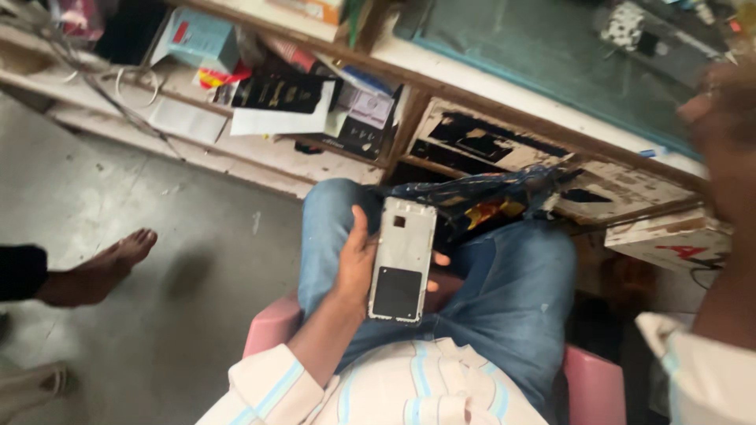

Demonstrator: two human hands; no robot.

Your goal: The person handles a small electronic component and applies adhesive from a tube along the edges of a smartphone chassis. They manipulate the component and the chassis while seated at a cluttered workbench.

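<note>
Grey concrete floor (157,260) fills the nine o'clock side, where another person's bare foot (98,271) rests. Wooden shelving (260,157) cluttered with boxes and papers runs across twelve o'clock. At centre sit the person's blue-jeaned legs (504,291) on a pink stool (591,386). Left hand (358,264) is wrapped around a white phone frame (403,260) with a black patch, holding it upright over the lap, fingertips showing past its three o'clock edge. Right hand (720,110) is raised at two o'clock, blurred; I cannot tell its grip.
</note>
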